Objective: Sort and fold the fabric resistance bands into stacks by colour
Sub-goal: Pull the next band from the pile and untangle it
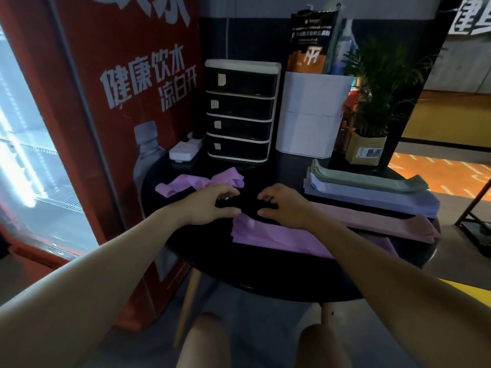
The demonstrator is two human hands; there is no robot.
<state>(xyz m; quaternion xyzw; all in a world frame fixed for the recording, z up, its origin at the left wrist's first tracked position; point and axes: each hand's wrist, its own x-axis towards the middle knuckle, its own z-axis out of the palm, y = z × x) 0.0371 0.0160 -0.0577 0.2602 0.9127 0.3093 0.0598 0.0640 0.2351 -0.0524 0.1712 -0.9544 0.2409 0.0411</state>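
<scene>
On the round black table [265,277] lie four flat band stacks: green [372,179], lavender-blue [372,199], pink [380,221] and purple [276,237] nearest me. Loose purple bands [202,181] lie crumpled at the far left. My left hand [210,205] and my right hand [284,205] hover side by side just beyond the purple stack's left end, fingers curled and spread, thumbs near its edge. Neither hand holds a band as far as I can see.
A black four-drawer unit [240,110], a white box [310,115] with a pouch in it, a potted plant [372,123] and a white power strip [184,151] stand at the table's back. A red drinks fridge [106,102] stands close on the left.
</scene>
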